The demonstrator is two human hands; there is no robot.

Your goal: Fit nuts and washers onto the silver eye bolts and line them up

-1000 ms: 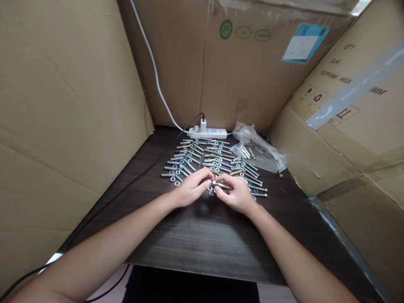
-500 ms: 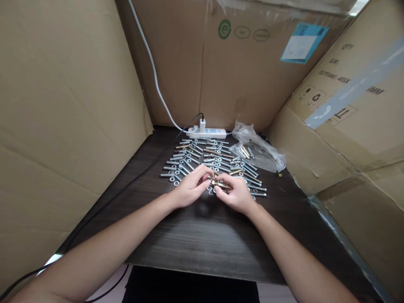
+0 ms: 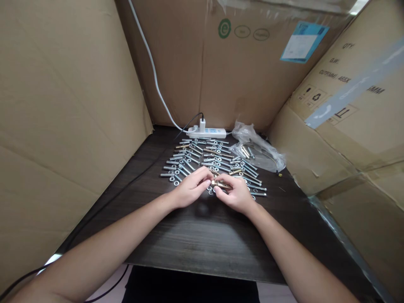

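Between my two hands is a brass-coloured expansion bolt (image 3: 222, 185), lying roughly level just above the dark table (image 3: 202, 235). My right hand (image 3: 236, 192) grips its sleeve between thumb and fingers. At the bolt's left end, by the nut, the thumb and fingertips of my left hand (image 3: 193, 186) are pinched together. Beyond and around my hands lie rows of silver bolts (image 3: 252, 168), metal sleeves (image 3: 168, 175) and loose washers and nuts (image 3: 176, 183). A few small rings (image 3: 210, 192) lie just beneath the held bolt, partly hidden by my fingers.
A white power strip (image 3: 208, 133) with a plugged-in charger stands behind the hardware. Right of it lies a clear plastic bag (image 3: 255, 147) with more bolts. Cardboard walls (image 3: 78, 105) close in the left, back and right. A black cable (image 3: 116, 194) crosses the table's left side.
The fingertips of my left hand have shifted slightly at the nut end of the expansion bolt. My right hand keeps its grip in nearly the same place.
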